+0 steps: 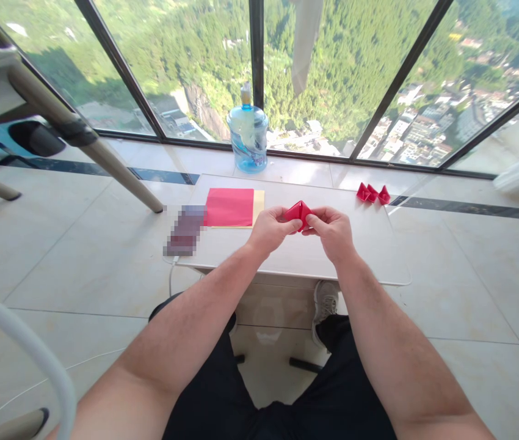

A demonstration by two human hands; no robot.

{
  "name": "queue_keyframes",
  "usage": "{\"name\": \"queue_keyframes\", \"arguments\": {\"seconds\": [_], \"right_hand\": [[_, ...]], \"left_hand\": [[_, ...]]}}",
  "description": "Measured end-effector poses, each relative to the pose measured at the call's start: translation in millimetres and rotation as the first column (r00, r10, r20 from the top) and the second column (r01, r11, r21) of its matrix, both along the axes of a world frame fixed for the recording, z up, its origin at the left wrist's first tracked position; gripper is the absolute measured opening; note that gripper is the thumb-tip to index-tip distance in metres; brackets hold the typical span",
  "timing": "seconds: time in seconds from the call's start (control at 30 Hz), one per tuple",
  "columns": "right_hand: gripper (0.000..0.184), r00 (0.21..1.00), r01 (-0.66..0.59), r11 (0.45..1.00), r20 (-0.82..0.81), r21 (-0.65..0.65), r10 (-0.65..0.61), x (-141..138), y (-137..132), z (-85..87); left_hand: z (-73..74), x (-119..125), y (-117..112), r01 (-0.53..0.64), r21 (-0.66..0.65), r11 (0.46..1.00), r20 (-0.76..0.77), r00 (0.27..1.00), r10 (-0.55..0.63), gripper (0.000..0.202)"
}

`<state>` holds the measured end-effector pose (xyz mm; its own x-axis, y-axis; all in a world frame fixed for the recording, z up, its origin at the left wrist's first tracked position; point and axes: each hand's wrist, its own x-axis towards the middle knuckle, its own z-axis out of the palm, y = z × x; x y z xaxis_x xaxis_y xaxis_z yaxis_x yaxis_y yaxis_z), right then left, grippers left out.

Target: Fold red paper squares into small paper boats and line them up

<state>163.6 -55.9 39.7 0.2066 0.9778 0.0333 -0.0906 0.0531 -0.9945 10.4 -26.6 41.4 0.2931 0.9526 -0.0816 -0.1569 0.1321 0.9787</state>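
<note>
A folded piece of red paper (298, 212), roughly diamond-shaped with a seam down its front, is held above the low table. My left hand (272, 228) pinches its left side, thumb in front. From the right, my right hand (330, 230) grips the other side, its thumb pressed near the middle. The fingers behind the paper are partly hidden. Left of my hands lies a stack of flat red paper sheets (231, 206), with yellow paper (258, 200) showing beneath it. Several small red folded paper pieces (372, 194) stand in a row at the table's back right.
The low white table (364, 250) spans the space before my knees. A pixelated phone-like object (187, 231) with a white cable lies at its left. A blue water jug (248, 137) stands behind, by the window. Chair legs (117, 174) rise at left.
</note>
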Motion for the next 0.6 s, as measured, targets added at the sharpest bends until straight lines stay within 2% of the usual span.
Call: {"name": "queue_keyframes", "arguments": {"seconds": [0.13,0.23,0.3,0.4,0.6], "right_hand": [[0.025,0.997,-0.023,0.999,0.069,0.044,0.020,-0.2,1.0,-0.1],[0.023,0.994,0.006,0.997,0.112,0.073,-0.014,-0.3,1.9,0.4],[0.024,0.993,0.032,0.997,0.115,0.075,-0.040,-0.2,2.0,0.8],[0.025,0.992,0.008,0.998,0.126,0.070,-0.016,0.2,1.5,0.8],[0.022,0.990,0.022,0.992,0.136,0.127,-0.039,0.7,1.2,-0.6]], "left_hand": [[1.7,0.5,-1.8,-0.016,0.049,0.999,-0.058,0.998,0.018,0.022],[1.0,1.5,-2.8,0.000,0.070,0.998,-0.097,0.995,0.007,0.024],[-0.3,2.7,-3.3,0.015,0.060,0.998,-0.109,0.994,-0.008,0.026],[-2.0,5.0,-4.3,0.031,0.049,0.998,-0.097,0.995,-0.026,0.022],[-2.9,6.9,-6.6,0.068,0.096,0.993,-0.127,0.990,-0.056,0.016]]}}
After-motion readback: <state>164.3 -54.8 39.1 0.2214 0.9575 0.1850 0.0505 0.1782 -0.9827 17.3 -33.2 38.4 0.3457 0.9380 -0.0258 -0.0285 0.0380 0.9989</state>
